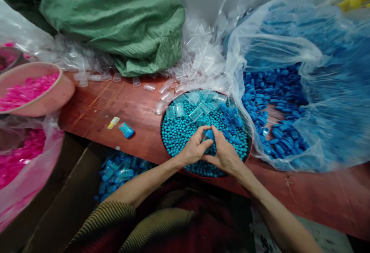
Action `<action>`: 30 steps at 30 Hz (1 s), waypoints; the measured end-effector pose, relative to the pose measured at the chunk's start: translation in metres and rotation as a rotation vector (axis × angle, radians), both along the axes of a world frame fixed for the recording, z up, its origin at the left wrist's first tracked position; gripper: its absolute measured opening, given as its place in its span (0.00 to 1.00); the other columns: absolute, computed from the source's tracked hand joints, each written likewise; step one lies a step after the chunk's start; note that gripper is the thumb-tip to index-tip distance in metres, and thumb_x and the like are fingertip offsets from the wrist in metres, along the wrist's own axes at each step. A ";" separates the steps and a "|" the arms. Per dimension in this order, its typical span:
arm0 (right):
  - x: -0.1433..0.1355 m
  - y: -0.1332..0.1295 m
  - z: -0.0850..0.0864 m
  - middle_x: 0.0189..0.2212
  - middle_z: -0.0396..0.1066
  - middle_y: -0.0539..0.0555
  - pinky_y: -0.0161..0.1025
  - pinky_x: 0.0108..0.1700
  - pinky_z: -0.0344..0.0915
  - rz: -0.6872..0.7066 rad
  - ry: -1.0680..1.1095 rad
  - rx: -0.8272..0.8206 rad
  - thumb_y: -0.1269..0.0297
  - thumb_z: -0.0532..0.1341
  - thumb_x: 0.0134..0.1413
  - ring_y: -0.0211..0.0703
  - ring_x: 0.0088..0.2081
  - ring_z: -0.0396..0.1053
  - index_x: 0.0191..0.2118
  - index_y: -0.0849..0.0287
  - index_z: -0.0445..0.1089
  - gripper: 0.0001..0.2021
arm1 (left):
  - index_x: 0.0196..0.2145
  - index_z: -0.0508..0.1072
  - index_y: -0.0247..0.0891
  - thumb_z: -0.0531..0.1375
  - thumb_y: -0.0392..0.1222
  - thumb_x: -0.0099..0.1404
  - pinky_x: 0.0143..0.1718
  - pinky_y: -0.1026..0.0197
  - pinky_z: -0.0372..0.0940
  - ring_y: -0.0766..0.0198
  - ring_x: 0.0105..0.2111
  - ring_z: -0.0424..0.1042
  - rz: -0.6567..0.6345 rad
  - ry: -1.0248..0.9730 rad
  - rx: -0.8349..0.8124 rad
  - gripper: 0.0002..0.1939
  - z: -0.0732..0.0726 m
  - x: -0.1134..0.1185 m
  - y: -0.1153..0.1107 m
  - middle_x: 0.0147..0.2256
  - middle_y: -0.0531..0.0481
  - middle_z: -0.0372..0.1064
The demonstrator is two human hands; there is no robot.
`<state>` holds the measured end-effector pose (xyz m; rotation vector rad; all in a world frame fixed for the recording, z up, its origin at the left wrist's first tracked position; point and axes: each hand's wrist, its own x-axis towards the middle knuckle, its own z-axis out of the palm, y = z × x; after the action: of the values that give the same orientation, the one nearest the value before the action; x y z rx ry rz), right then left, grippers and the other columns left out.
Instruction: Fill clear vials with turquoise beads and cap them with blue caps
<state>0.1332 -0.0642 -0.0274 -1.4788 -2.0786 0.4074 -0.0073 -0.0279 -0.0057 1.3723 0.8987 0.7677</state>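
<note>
- A blue piece (pixel 209 134) sat between both hands, above the round basin (pixel 251 142) of turquoise beads (pixel 176 133) on the tabletop (pixel 95 106).
- The left hand (pixel 196 145) was nearly closed, its thumb and forefinger pinching the piece from its left side.
- The right hand (pixel 224 149) was curled around the opposite side, forefinger at the far end and thumb lower down, gripping it too.
- The piece's long axis seemed to run roughly away from the body, though the fingers hid much of it.
- Neither hand was clearly nearer the piece; both touched it.
- Loose blue caps (pixel 231 116) lay just beyond the right hand, clear cases (pixel 196 113) ahead of the left.
</note>
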 end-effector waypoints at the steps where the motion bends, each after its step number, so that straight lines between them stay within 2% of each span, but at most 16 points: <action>1: -0.001 -0.001 -0.002 0.47 0.66 0.68 0.53 0.40 0.72 -0.022 -0.006 0.037 0.55 0.62 0.48 0.58 0.45 0.70 0.64 0.65 0.43 0.42 | 0.48 0.61 0.35 0.54 0.39 0.60 0.36 0.63 0.62 0.67 0.30 0.62 0.007 -0.014 -0.022 0.18 0.001 0.001 -0.001 0.31 0.53 0.62; 4: -0.005 -0.003 -0.006 0.48 0.64 0.67 0.54 0.41 0.71 -0.088 0.017 0.185 0.55 0.60 0.49 0.59 0.46 0.69 0.63 0.64 0.44 0.39 | 0.44 0.61 0.36 0.54 0.39 0.60 0.32 0.66 0.60 0.70 0.27 0.60 0.031 -0.065 -0.079 0.13 0.005 0.004 -0.004 0.27 0.56 0.59; 6: -0.006 -0.004 -0.008 0.46 0.65 0.66 0.54 0.41 0.71 -0.080 0.035 0.247 0.54 0.60 0.49 0.59 0.46 0.69 0.62 0.64 0.45 0.38 | 0.42 0.60 0.36 0.55 0.41 0.60 0.30 0.67 0.58 0.71 0.25 0.58 0.041 -0.101 -0.113 0.12 0.005 0.006 -0.006 0.25 0.57 0.57; 10: -0.010 -0.005 -0.012 0.42 0.65 0.63 0.52 0.37 0.72 -0.065 0.041 0.299 0.53 0.60 0.49 0.56 0.41 0.71 0.62 0.62 0.45 0.38 | 0.40 0.60 0.37 0.54 0.41 0.61 0.28 0.67 0.57 0.72 0.23 0.57 0.074 -0.127 -0.121 0.10 0.003 0.007 -0.011 0.24 0.58 0.56; 13: -0.019 -0.010 -0.012 0.43 0.65 0.65 0.50 0.35 0.72 -0.113 0.047 0.302 0.50 0.60 0.50 0.56 0.40 0.71 0.63 0.63 0.43 0.40 | 0.39 0.61 0.37 0.53 0.39 0.62 0.28 0.67 0.57 0.71 0.24 0.58 0.070 -0.039 -0.049 0.08 0.002 0.004 -0.012 0.24 0.58 0.56; 15: -0.027 -0.013 -0.006 0.44 0.65 0.66 0.48 0.32 0.72 -0.122 0.007 0.231 0.50 0.59 0.52 0.56 0.40 0.72 0.64 0.64 0.41 0.40 | 0.41 0.62 0.37 0.52 0.40 0.63 0.29 0.67 0.58 0.70 0.25 0.59 0.055 0.072 0.039 0.08 0.004 -0.003 -0.011 0.25 0.57 0.58; 17: -0.031 -0.013 0.001 0.48 0.65 0.68 0.45 0.28 0.72 -0.068 -0.073 0.122 0.51 0.58 0.54 0.55 0.40 0.72 0.65 0.64 0.42 0.39 | 0.43 0.64 0.37 0.52 0.41 0.64 0.30 0.66 0.59 0.69 0.26 0.61 0.069 0.195 0.141 0.10 0.007 -0.018 -0.006 0.27 0.55 0.61; 20: -0.020 -0.007 0.010 0.51 0.66 0.67 0.43 0.29 0.71 -0.004 -0.156 0.027 0.51 0.56 0.56 0.54 0.41 0.73 0.62 0.62 0.52 0.32 | 0.47 0.66 0.38 0.52 0.43 0.65 0.33 0.65 0.60 0.67 0.29 0.64 0.173 0.404 0.265 0.14 0.010 -0.058 0.005 0.31 0.53 0.66; 23: 0.012 0.002 0.008 0.43 0.73 0.60 0.43 0.39 0.71 -0.121 -0.116 0.036 0.57 0.52 0.61 0.50 0.40 0.73 0.53 0.60 0.66 0.19 | 0.50 0.68 0.39 0.53 0.43 0.65 0.38 0.61 0.62 0.63 0.34 0.67 0.375 0.682 0.414 0.17 0.008 -0.107 0.017 0.37 0.49 0.69; 25: 0.037 0.008 0.005 0.39 0.75 0.59 0.45 0.42 0.70 -0.250 -0.114 0.044 0.58 0.51 0.61 0.49 0.40 0.74 0.48 0.60 0.70 0.17 | 0.51 0.69 0.39 0.53 0.43 0.65 0.40 0.57 0.61 0.59 0.37 0.67 0.467 0.955 0.506 0.18 0.005 -0.132 0.022 0.38 0.46 0.69; 28: 0.064 0.016 0.004 0.40 0.76 0.60 0.47 0.42 0.68 -0.368 -0.184 0.015 0.59 0.50 0.62 0.51 0.41 0.73 0.45 0.60 0.72 0.17 | 0.51 0.70 0.38 0.53 0.43 0.64 0.41 0.54 0.60 0.53 0.39 0.66 0.571 1.232 0.598 0.19 0.001 -0.139 0.025 0.37 0.42 0.68; 30: 0.070 0.019 0.006 0.41 0.75 0.59 0.45 0.41 0.67 -0.393 -0.251 -0.020 0.60 0.49 0.62 0.51 0.41 0.72 0.45 0.59 0.72 0.16 | 0.48 0.72 0.36 0.51 0.42 0.66 0.41 0.55 0.61 0.54 0.40 0.67 0.570 1.210 0.659 0.17 0.000 -0.122 0.023 0.37 0.41 0.69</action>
<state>0.2036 -0.0447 -0.0216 -1.9821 -1.9000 0.0936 -0.1296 -0.0046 -0.0059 2.2542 2.1775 0.6192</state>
